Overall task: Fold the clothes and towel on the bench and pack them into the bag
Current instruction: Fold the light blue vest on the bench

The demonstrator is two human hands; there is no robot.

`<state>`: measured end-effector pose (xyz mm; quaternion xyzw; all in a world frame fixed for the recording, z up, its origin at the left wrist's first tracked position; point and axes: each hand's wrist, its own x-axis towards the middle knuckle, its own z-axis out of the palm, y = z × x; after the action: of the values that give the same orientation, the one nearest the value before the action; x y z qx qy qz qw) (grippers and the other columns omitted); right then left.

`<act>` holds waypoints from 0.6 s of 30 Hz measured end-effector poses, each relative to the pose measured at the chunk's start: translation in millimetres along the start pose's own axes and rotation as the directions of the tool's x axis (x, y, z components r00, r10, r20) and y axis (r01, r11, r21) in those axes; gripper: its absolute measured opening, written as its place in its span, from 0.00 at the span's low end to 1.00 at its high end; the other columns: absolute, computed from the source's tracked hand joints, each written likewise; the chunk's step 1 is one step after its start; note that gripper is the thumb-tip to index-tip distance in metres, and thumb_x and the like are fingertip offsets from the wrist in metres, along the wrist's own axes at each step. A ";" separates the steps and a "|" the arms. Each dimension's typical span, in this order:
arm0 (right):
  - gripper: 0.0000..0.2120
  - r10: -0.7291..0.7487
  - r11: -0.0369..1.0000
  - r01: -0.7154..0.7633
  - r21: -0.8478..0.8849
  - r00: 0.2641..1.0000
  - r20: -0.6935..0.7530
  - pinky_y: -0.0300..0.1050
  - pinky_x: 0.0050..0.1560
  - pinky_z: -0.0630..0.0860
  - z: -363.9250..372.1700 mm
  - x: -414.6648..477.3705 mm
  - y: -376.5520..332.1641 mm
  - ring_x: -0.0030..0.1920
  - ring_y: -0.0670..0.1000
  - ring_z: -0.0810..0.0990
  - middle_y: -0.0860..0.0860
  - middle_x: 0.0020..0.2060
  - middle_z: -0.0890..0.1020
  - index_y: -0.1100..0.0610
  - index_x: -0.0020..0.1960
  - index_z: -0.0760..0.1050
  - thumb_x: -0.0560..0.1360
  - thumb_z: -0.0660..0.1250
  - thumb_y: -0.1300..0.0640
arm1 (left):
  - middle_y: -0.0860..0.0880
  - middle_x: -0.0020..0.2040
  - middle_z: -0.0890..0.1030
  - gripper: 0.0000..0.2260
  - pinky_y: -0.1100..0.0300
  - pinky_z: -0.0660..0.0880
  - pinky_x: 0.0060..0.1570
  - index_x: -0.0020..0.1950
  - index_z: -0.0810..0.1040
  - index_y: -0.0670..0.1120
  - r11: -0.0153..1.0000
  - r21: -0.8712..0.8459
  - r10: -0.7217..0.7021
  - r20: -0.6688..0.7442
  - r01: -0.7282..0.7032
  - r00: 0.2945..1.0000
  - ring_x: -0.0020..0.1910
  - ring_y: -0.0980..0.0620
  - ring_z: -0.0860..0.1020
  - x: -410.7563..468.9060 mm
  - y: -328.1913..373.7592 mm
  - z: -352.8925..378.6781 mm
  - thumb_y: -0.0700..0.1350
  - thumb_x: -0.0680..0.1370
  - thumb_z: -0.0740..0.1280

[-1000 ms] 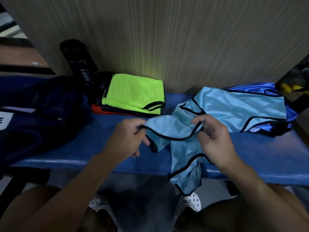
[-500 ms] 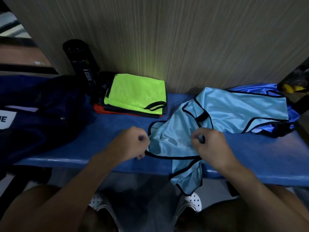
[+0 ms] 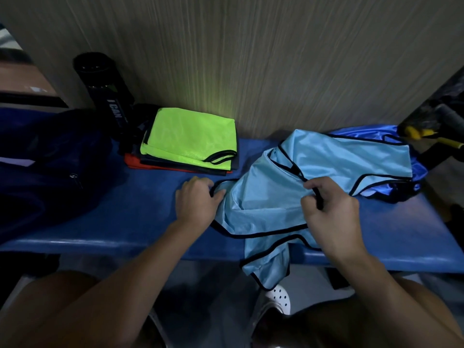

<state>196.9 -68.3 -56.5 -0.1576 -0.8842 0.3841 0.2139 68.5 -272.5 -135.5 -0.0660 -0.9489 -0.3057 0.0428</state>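
Blue bench [image 3: 125, 217] runs the full width in front of a grey wood-grain wall [image 3: 276, 59]. On the bench's left end sits the dark navy bag [image 3: 50, 177], with a zip pull showing. On the bench's middle-right lies the light blue vest [image 3: 263, 202] with black trim, spread on the seat, its lower flap hanging over the bench's front edge. We see more light blue cloth [image 3: 351, 156] toward the bench's right end, lying over a royal blue garment [image 3: 366, 131] (same piece or a second vest, we cannot tell). At the bench's back edge, left of middle, there is a folded neon green vest [image 3: 190, 136] on top of dark layers and an orange layer [image 3: 135, 163]. A black bottle [image 3: 105, 84] stands at the bench's back left, just beside that pile. Right hand [image 3: 331, 214], over the bench's right half, has its fingers curled, gripping the vest's black trim. Left hand [image 3: 195, 204], mid-bench, has its fingers curled, pinching the vest's left edge.
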 end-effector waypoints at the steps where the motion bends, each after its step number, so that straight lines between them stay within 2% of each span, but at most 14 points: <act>1: 0.08 -0.001 1.000 0.001 0.005 1.000 0.007 0.36 0.26 0.64 -2.9 0.2 0.5 0.24 0.47 0.68 0.49 0.23 0.71 0.56 0.52 0.77 0.76 0.63 0.64 | 0.46 0.49 0.84 0.14 0.45 0.76 0.53 0.53 0.84 0.45 1.000 -0.020 -0.022 -0.016 0.021 1.000 0.51 0.43 0.80 0.6 2.1 0.4 0.54 0.76 0.73; 4: 0.07 0.001 1.000 -0.002 0.025 0.999 0.036 0.35 0.26 0.63 -11.8 2.6 -2.4 0.23 0.46 0.67 0.45 0.20 0.69 0.55 0.53 0.75 0.77 0.63 0.64 | 0.49 0.41 0.84 0.07 0.46 0.76 0.53 0.40 0.84 0.49 0.997 -0.040 -0.062 -0.005 0.062 0.998 0.45 0.45 0.81 1.3 7.4 -0.7 0.49 0.76 0.73; 6: 0.08 0.001 0.998 -0.003 0.057 0.999 0.033 0.34 0.27 0.63 -16.7 2.6 -3.4 0.24 0.46 0.66 0.45 0.21 0.69 0.54 0.55 0.72 0.78 0.63 0.64 | 0.52 0.37 0.83 0.08 0.48 0.76 0.54 0.37 0.82 0.49 0.990 -0.105 -0.095 0.020 0.097 0.995 0.42 0.47 0.81 0.0 10.0 -4.3 0.47 0.77 0.71; 7: 0.09 0.006 0.997 -0.007 0.073 1.000 0.018 0.34 0.27 0.63 -18.4 1.4 -3.4 0.24 0.45 0.66 0.45 0.21 0.69 0.54 0.56 0.71 0.78 0.64 0.64 | 0.52 0.36 0.82 0.09 0.50 0.76 0.50 0.38 0.80 0.48 0.979 -0.181 -0.093 0.021 0.095 0.995 0.40 0.48 0.80 -0.8 11.6 -7.3 0.45 0.78 0.69; 8: 0.09 0.016 0.996 -0.015 0.090 1.000 -0.014 0.34 0.28 0.63 -20.1 -0.6 -2.3 0.24 0.45 0.66 0.45 0.22 0.69 0.54 0.57 0.70 0.79 0.64 0.63 | 0.52 0.35 0.80 0.08 0.52 0.77 0.43 0.40 0.78 0.46 0.961 -0.267 -0.072 0.009 0.072 0.997 0.37 0.49 0.79 -1.5 13.7 -11.5 0.43 0.79 0.68; 10: 0.08 0.067 0.989 -0.046 0.137 0.986 -0.152 0.39 0.29 0.64 -23.7 -6.0 1.3 0.24 0.46 0.67 0.46 0.23 0.69 0.55 0.58 0.70 0.79 0.63 0.62 | 0.51 0.30 0.75 0.06 0.54 0.70 0.30 0.43 0.74 0.44 0.907 -0.417 0.013 -0.092 -0.051 0.996 0.29 0.52 0.72 -4.5 21.1 -25.7 0.39 0.80 0.65; 12: 0.07 0.143 0.972 -0.076 0.221 0.942 -0.305 0.42 0.28 0.65 -27.2 -11.6 1.3 0.25 0.46 0.67 0.49 0.26 0.70 0.58 0.57 0.70 0.79 0.61 0.63 | 0.51 0.27 0.70 0.05 0.55 0.64 0.27 0.45 0.73 0.43 0.841 -0.503 0.083 -0.245 -0.200 0.966 0.26 0.53 0.66 -8.7 29.4 -43.5 0.36 0.80 0.63; 13: 0.07 0.152 0.966 -0.071 0.248 0.933 -0.327 0.39 0.27 0.64 -27.1 -14.5 -1.3 0.25 0.45 0.68 0.50 0.28 0.71 0.59 0.57 0.71 0.79 0.60 0.64 | 0.51 0.28 0.71 0.05 0.55 0.64 0.27 0.47 0.74 0.44 0.816 -0.524 0.094 -0.299 -0.245 0.950 0.26 0.52 0.66 -10.3 32.6 -51.2 0.35 0.80 0.62; 15: 0.07 0.102 0.969 -0.042 0.243 0.965 -0.241 0.34 0.25 0.63 -20.1 -19.7 -10.7 0.24 0.44 0.68 0.50 0.29 0.73 0.57 0.54 0.74 0.80 0.60 0.65 | 0.54 0.33 0.77 0.09 0.61 0.66 0.28 0.48 0.79 0.45 0.796 -0.533 0.123 -0.323 -0.288 0.938 0.27 0.53 0.70 -14.3 36.6 -61.9 0.34 0.80 0.61; 17: 0.09 0.038 0.965 -0.007 0.264 0.993 -0.114 0.35 0.25 0.64 -6.1 -23.3 -22.5 0.24 0.44 0.66 0.51 0.31 0.76 0.54 0.53 0.76 0.80 0.61 0.65 | 0.55 0.40 0.80 0.13 0.72 0.65 0.31 0.51 0.82 0.42 0.800 -0.508 0.208 -0.263 -0.318 0.942 0.29 0.61 0.73 -21.8 37.4 -66.0 0.31 0.80 0.60; 18: 0.09 0.016 0.955 0.007 0.296 0.997 -0.073 0.37 0.27 0.66 1.5 -24.1 -27.7 0.25 0.44 0.66 0.49 0.33 0.78 0.52 0.54 0.75 0.80 0.62 0.64 | 0.54 0.44 0.81 0.13 0.74 0.65 0.34 0.54 0.83 0.41 0.797 -0.506 0.250 -0.218 -0.329 0.943 0.32 0.63 0.74 -25.6 37.2 -67.0 0.30 0.80 0.60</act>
<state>213.7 -98.0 -43.0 -0.1400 -0.8078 0.5066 0.2669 102.1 -284.3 -63.0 -0.1979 -0.7987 -0.5519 0.1355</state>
